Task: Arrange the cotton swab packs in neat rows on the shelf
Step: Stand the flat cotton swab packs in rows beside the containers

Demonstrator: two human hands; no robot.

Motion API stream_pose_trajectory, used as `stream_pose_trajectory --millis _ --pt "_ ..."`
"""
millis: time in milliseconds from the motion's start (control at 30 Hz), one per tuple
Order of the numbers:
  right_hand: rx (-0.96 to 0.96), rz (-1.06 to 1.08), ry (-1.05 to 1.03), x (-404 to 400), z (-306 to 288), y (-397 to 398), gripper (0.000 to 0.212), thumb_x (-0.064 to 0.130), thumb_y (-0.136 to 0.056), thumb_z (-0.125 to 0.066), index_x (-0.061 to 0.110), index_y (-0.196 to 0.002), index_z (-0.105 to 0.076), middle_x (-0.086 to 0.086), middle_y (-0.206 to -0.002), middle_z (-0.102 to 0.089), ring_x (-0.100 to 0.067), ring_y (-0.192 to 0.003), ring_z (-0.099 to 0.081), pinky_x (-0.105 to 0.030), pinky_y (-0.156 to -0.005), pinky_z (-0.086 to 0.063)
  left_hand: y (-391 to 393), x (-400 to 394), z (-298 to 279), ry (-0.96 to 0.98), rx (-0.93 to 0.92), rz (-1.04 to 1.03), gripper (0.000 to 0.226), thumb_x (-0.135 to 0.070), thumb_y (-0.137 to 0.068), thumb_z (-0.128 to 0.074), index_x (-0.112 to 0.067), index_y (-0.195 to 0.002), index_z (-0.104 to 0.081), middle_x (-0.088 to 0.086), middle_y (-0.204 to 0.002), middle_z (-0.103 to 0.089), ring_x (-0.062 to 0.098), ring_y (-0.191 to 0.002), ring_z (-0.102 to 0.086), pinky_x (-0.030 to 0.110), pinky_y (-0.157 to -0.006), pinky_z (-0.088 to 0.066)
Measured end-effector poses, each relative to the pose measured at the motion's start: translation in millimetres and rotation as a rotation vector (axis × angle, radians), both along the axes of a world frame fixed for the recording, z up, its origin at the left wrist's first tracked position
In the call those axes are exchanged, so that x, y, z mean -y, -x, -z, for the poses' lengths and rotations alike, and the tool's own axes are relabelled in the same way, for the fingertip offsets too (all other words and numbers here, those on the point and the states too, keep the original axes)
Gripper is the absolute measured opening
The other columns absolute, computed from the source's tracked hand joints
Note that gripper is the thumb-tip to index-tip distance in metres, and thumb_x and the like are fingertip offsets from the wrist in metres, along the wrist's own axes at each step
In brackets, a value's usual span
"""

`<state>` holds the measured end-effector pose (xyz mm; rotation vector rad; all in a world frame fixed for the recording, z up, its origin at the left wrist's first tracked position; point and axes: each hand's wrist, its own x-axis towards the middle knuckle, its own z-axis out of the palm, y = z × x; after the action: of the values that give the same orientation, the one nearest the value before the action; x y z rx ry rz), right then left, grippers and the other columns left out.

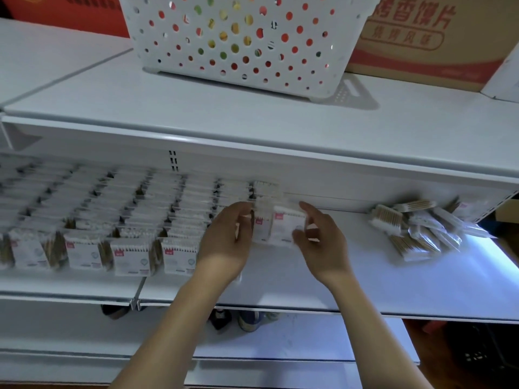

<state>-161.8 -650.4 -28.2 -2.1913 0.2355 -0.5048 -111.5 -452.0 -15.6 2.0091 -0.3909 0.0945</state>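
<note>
Surroundings: a white basket (pixel 238 43) with round holes is sitting on the top shelf (pixel 112 102) above you, and a cardboard box (pixel 421 40) with red print is standing just to its right.
Obstacles: the front lip of the top shelf is hanging over the back of the middle shelf (pixel 365 276) where you are working; dark things are showing on the floor below the shelf edge, too dim to tell.
Rows: upright packs (pixel 126 220) are filling the left part of the middle shelf in rows running front to back, printed faces turned toward you.
Loose pile: more packs (pixel 412 231) are lying flat in a heap at the right end, swab sticks pointing several ways, well apart from your hands.
Held packs: two packs (pixel 278 226) are standing upright between your hands, just right of the last row, red labels at the top and faces toward you, long sides running left to right.
Left hand: your left hand (pixel 227 237) is curling its fingers against the left edge of the held packs.
Right hand: your right hand (pixel 320 240) is pinching their right edge with thumb and fingers; motion blur is softening the exact contact.
</note>
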Motion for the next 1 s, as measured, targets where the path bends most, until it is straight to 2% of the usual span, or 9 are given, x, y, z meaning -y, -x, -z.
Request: stream_pose_trajectory --millis 67,133,233,300,433,667,767,867,1000 --pt "-0.017 0.036 0.114 1 16 -5 0.052 0.015 -0.094 -0.064 0.043 -0.137 -0.053 0.011 -0.105 -0.052 -0.006 -0.08 -0.064 -0.021 -0.071 -0.048 -7 -4 10 -0.273 0.222 -0.002 0.041 -0.027 -0.103 -0.039 -0.012 -0.133 -0.062 0.004 -0.133 -0.063 0.026 -0.128 -0.054 0.029 -0.106 -0.036" --pt "0.007 0.007 0.178 -7 32 -9 0.047 0.014 -0.094 -0.064 0.033 -0.136 -0.057 0.009 -0.106 -0.051 -0.01 -0.078 -0.061 -0.028 -0.072 -0.052 -12 -3 18 -0.53 0.317 0.041 0.064 -0.044 -0.097 -0.025 -0.009 -0.138 -0.058 0.012 -0.146 -0.054 0.037 -0.141 -0.042 0.046 -0.118 -0.028" --pt "0.063 -0.032 0.228 -20 52 -16 0.045 0.012 -0.093 -0.066 0.026 -0.135 -0.06 0.005 -0.106 -0.054 -0.011 -0.082 -0.055 -0.035 -0.074 -0.056 -12 0 20 -0.872 0.139 0.137 0.094 -0.061 -0.082 0.012 -0.02 -0.16 -0.02 0.003 -0.169 -0.007 0.029 -0.156 0.003 0.049 -0.125 0.004" --pt "0.109 -0.024 0.343 -19 65 -22 0.048 0.012 -0.089 -0.07 0.022 -0.135 -0.06 -0.003 -0.108 -0.059 -0.021 -0.094 -0.057 -0.038 -0.077 -0.055 -11 0 21 -0.944 0.108 0.159 0.092 -0.062 -0.083 0.015 -0.021 -0.161 -0.009 0.001 -0.17 0.003 0.028 -0.155 0.012 0.049 -0.124 0.008" --pt "0.159 0.083 0.645 -13 78 -29 0.059 0.021 -0.077 -0.082 0.026 -0.132 -0.062 -0.014 -0.122 -0.057 -0.036 -0.114 -0.053 -0.045 -0.085 -0.052 -11 1 23 -0.992 0.102 0.156 0.066 -0.054 -0.105 -0.017 -0.022 -0.161 -0.006 0.002 -0.17 0.004 0.029 -0.154 0.014 0.05 -0.124 0.009" --pt "0.071 0.056 0.741 -7 79 -28 0.068 0.034 -0.085 -0.075 0.028 -0.146 -0.047 -0.019 -0.155 -0.036 -0.04 -0.139 -0.035 -0.051 -0.104 -0.042 -12 11 22 -0.978 0.12 0.132 0.07 -0.056 -0.104 -0.022 -0.019 -0.161 -0.005 0.005 -0.169 0.007 0.028 -0.154 0.015 0.049 -0.124 0.012" --pt "0.047 0.096 0.726 4 73 -15 0.067 0.038 -0.09 -0.067 0.025 -0.15 -0.041 -0.018 -0.157 -0.034 -0.04 -0.142 -0.034 -0.051 -0.108 -0.038 -10 28 19 -0.917 0.187 0.119 0.082 -0.061 -0.094 -0.004 -0.016 -0.161 -0.012 0.008 -0.169 -0.002 0.029 -0.155 0.01 0.051 -0.124 0.009" --pt "0.048 0.172 0.748 31 65 3 0.056 0.037 -0.09 -0.061 0.019 -0.143 -0.052 -0.017 -0.152 -0.042 -0.04 -0.14 -0.038 -0.052 -0.107 -0.04 -3 54 13 -0.841 0.229 0.14 0.091 -0.06 -0.085 0.006 -0.016 -0.161 -0.017 0.008 -0.169 -0.005 0.029 -0.156 0.006 0.048 -0.124 0.01" --pt "-0.038 0.322 0.725 91 58 31 0.051 0.037 -0.089 -0.06 0.017 -0.135 -0.059 -0.017 -0.146 -0.049 -0.041 -0.138 -0.04 -0.055 -0.104 -0.042 13 104 3 -0.847 0.228 0.194 0.068 -0.052 -0.104 -0.019 -0.017 -0.161 -0.006 0.006 -0.169 0.005 0.026 -0.155 0.013 0.047 -0.125 0.009"
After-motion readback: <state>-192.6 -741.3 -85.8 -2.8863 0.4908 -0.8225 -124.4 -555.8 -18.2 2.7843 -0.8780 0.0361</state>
